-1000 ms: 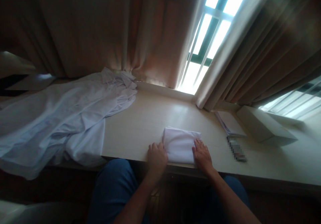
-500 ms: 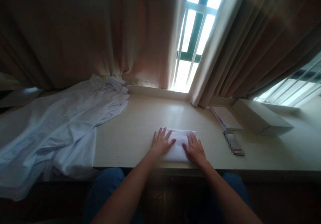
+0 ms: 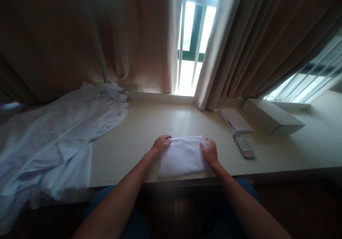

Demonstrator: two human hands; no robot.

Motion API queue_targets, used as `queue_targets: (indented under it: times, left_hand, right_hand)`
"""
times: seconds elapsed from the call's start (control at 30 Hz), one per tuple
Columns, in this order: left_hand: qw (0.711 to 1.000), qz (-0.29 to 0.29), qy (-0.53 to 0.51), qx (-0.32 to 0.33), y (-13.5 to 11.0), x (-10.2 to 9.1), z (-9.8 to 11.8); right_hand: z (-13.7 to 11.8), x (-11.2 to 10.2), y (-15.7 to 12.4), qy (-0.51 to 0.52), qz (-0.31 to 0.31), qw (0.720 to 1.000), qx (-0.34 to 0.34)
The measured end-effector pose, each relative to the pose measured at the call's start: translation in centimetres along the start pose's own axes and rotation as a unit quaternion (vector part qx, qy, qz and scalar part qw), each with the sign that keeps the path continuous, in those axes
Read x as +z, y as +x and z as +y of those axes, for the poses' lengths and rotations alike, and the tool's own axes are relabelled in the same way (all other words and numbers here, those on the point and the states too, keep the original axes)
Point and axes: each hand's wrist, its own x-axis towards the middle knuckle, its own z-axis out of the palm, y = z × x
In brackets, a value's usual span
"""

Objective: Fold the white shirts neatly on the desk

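Note:
A white cloth [image 3: 183, 157], folded into a flat rectangle, lies near the front edge of the desk, between my two hands. My left hand [image 3: 161, 145] holds its far left corner, fingers curled round the edge. On the opposite side my right hand [image 3: 211, 152] grips the right edge, thumb on top and fingers bent at the outside; part of those fingers is hidden. Off to the left a large white garment with a collar [image 3: 66, 132] is spread in wrinkles and hangs over the front edge.
On the right of the desk [image 3: 149, 121] sit a stack of folded white cloth or paper [image 3: 236, 120], a blurred-out phone-like object [image 3: 244, 148] and a pale box [image 3: 272, 116]. Long curtains [image 3: 149, 46] hang behind, beside a bright barred window [image 3: 191, 39].
Both hands have gone from lying flat on the folded cloth to holding its sides. The cloth is turned slightly and its outline looks wider. The view has shifted a little to the right.

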Motion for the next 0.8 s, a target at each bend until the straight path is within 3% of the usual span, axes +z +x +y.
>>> queue_targets:
  times: [0.1,0.23,0.47,0.57,0.67,0.73,0.8]
  left_hand:
    - [0.999,0.005,-0.031,-0.022,-0.2,-0.9,-0.4]
    - [0.998,0.022,-0.048,-0.044,-0.4,-0.9,-0.1]
    - [0.994,0.075,-0.025,-0.073,1.0,0.2,0.0]
    - [0.992,0.095,-0.002,-0.078,0.4,0.1,0.8]
    - [0.992,0.105,0.069,0.011,-2.2,0.1,2.3]
    - [0.981,0.078,0.148,0.095,-4.7,0.6,3.0]
    - [0.971,0.035,0.209,0.111,-6.9,1.5,3.2]
  right_hand:
    - [0.6,-0.1,2.7,0.054,-0.045,0.993,0.098]
    - [0.6,0.6,5.0,0.061,-0.077,0.99,0.103]
    - [0.9,2.3,4.5,0.011,-0.035,0.991,0.128]
    - [0.9,2.2,3.9,-0.006,-0.031,0.991,0.128]
    - [0.6,1.7,3.5,-0.014,-0.02,0.992,0.123]
    - [0.3,1.4,3.3,-0.022,-0.01,0.995,0.1]
    - [0.0,1.1,3.0,-0.045,-0.016,0.997,0.063]
